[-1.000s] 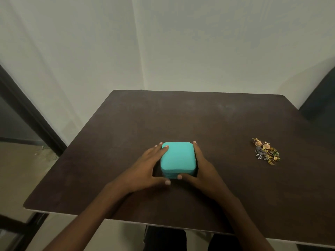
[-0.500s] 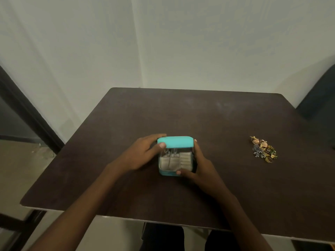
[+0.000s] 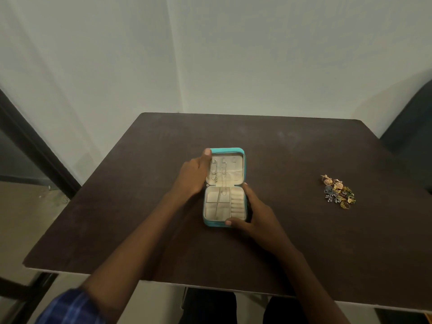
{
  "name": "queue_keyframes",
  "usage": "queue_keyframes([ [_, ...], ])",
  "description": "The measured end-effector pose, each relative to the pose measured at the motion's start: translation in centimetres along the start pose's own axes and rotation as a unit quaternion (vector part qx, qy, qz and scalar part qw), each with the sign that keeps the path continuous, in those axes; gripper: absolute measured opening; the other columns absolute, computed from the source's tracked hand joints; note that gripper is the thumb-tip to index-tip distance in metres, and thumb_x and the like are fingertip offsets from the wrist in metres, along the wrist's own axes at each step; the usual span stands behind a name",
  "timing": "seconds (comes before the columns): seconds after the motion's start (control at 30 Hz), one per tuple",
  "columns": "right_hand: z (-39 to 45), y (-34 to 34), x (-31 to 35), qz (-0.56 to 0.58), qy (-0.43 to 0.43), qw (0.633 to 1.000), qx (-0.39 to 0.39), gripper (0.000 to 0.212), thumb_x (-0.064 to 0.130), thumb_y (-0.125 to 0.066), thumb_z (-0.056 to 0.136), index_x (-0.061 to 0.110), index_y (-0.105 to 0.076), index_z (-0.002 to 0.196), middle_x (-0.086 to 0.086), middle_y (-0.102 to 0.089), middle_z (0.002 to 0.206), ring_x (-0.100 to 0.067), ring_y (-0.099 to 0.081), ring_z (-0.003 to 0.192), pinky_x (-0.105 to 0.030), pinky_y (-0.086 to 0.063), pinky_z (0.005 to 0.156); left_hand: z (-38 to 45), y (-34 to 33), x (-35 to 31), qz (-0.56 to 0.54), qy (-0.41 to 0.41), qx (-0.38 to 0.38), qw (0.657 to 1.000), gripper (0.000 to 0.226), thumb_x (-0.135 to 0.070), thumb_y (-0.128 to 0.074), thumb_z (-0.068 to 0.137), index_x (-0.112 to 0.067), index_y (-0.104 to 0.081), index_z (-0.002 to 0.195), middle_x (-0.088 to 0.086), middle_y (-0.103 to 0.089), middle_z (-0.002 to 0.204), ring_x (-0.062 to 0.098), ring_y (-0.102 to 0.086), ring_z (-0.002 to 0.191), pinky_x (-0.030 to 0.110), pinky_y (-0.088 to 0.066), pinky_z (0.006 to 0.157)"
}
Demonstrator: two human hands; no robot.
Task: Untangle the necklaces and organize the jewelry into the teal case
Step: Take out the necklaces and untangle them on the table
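Note:
The teal case (image 3: 243, 152) stands open in the middle of the dark table, cream lining showing. Its lid is tilted back, with thin chain necklaces (image 3: 214, 170) hanging on hooks inside; one chain trails down into the base compartments. My left hand (image 3: 192, 176) grips the lid's left edge, thumb at its top corner. My right hand (image 3: 254, 215) holds the base at its right side and front corner. A tangled pile of gold and silver jewelry (image 3: 338, 191) lies far to the right, apart from both hands.
The dark brown table (image 3: 152, 230) sits against a pale wall. Its front edge runs close to my body. A dark chair back (image 3: 411, 127) stands at the far right, and a dark door frame at the left.
The case was shut under both hands a second ago. My left hand has lifted the lid up and back, so the inside shows, while my right hand steadies the base.

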State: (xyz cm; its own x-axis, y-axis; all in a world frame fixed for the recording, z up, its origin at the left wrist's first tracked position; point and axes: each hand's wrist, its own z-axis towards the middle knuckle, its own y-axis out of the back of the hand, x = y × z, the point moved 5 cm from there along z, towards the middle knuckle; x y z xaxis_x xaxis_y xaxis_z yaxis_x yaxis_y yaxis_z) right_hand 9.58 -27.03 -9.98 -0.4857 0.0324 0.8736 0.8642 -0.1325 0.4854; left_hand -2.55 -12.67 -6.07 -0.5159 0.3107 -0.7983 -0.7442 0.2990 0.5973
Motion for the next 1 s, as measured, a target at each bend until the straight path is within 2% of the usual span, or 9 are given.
queue_keyframes([
  [0.1,-0.2,0.1,0.3,-0.003,0.006,1.0,-0.002,0.079,0.024,-0.076,0.075,0.061,-0.019,0.116,0.045,-0.038,0.108,0.033,-0.04,0.099,0.003,-0.039,0.075,0.5,-0.5,0.4,0.02,0.013,0.001,1.0,0.057,-0.053,-0.015,0.098,-0.024,-0.061,0.082,-0.002,-0.066,0.079,0.012,-0.064,0.079,0.028,-0.051,0.072],
  [0.27,-0.2,0.1,0.4,-0.006,0.017,1.0,-0.006,0.08,0.028,-0.076,0.075,0.062,-0.017,0.118,0.042,-0.035,0.119,0.026,-0.041,0.105,-0.002,-0.04,0.082,-0.1,-1.7,1.7,0.057,0.037,-0.033,0.997,0.06,-0.052,-0.016,0.098,-0.013,-0.061,0.102,0.006,-0.069,0.093,0.02,-0.066,0.085,0.043,-0.055,0.079],
  [0.33,-0.3,0.0,0.5,-0.013,0.02,1.0,-0.009,0.083,0.03,-0.075,0.075,0.059,-0.013,0.121,0.04,-0.028,0.123,0.023,-0.038,0.108,-0.001,-0.038,0.085,-1.0,-2.4,1.9,0.04,0.057,-0.068,0.995,0.06,-0.058,-0.017,0.094,-0.018,-0.044,0.13,0.005,-0.063,0.117,0.022,-0.062,0.104,0.047,-0.052,0.089],
  [0.4,-0.3,0.1,0.5,-0.018,0.024,0.999,-0.011,0.081,0.029,-0.074,0.076,0.059,-0.013,0.12,0.041,-0.026,0.123,0.021,-0.036,0.11,-0.001,-0.037,0.085,-2.1,-3.2,1.7,0.025,0.055,-0.094,0.994,0.06,-0.055,-0.021,0.095,-0.027,-0.014,0.147,0.002,-0.054,0.132,0.022,-0.057,0.113,0.048,-0.049,0.093],
  [0.53,-0.1,0.3,0.8,0.017,0.017,1.0,-0.012,0.059,0.027,-0.064,0.086,0.058,-0.025,0.116,0.042,-0.04,0.111,0.024,-0.047,0.099,-0.005,-0.046,0.081,-3.9,-3.6,1.1,0.029,-0.011,-0.139,0.99,0.063,-0.04,-0.028,0.099,-0.043,0.018,0.143,0.003,-0.053,0.129,0.019,-0.058,0.107,0.045,-0.051,0.089],
  [0.63,0.7,0.8,1.2,0.021,0.023,0.995,-0.091,0.037,0.031,-0.058,0.09,0.047,-0.043,0.119,0.029,-0.055,0.11,0.012,-0.057,0.098,-0.014,-0.051,0.08,-4.3,-3.2,0.6,0.07,-0.049,-0.152,0.985,0.061,-0.04,-0.025,0.098,-0.044,0.017,0.142,0.004,-0.051,0.129,0.018,-0.054,0.113,0.045,-0.048,0.092],
  [0.7,1.5,1.3,1.4,-0.082,0.028,0.973,-0.213,0.032,0.031,-0.059,0.09,0.023,-0.056,0.121,0.008,-0.061,0.111,-0.003,-0.058,0.099,-0.024,-0.051,0.08,-4.4,-3.3,0.3,0.085,-0.066,-0.142,0.984,0.06,-0.044,-0.021,0.095,-0.041,0.012,0.145,0.003,-0.051,0.13,0.019,-0.053,0.115,0.045,-0.047,0.094],
  [0.77,2.6,1.4,2.2,-0.148,0.04,0.947,-0.283,0.028,0.03,-0.06,0.089,0.013,-0.063,0.111,-0.001,-0.063,0.103,-0.014,-0.057,0.094,-0.026,-0.045,0.075,-4.3,-3.3,0.3,0.096,-0.071,-0.143,0.983,0.058,-0.04,-0.022,0.097,-0.036,0.006,0.148,0.005,-0.051,0.131,0.021,-0.052,0.116,0.045,-0.045,0.095],
  [1.0,6.4,-0.1,3.4,-0.296,-0.048,0.916,-0.266,0.031,0.044,-0.053,0.089,0.016,-0.066,0.095,-0.002,-0.066,0.099,-0.025,-0.054,0.093,-0.035,-0.037,0.076,-3.8,-3.5,1.2,0.074,-0.042,-0.15,0.985,0.058,-0.02,-0.034,0.098,-0.034,-0.01,0.148,0.008,-0.058,0.111,0.024,-0.058,0.098,0.044,-0.049,0.082],
])
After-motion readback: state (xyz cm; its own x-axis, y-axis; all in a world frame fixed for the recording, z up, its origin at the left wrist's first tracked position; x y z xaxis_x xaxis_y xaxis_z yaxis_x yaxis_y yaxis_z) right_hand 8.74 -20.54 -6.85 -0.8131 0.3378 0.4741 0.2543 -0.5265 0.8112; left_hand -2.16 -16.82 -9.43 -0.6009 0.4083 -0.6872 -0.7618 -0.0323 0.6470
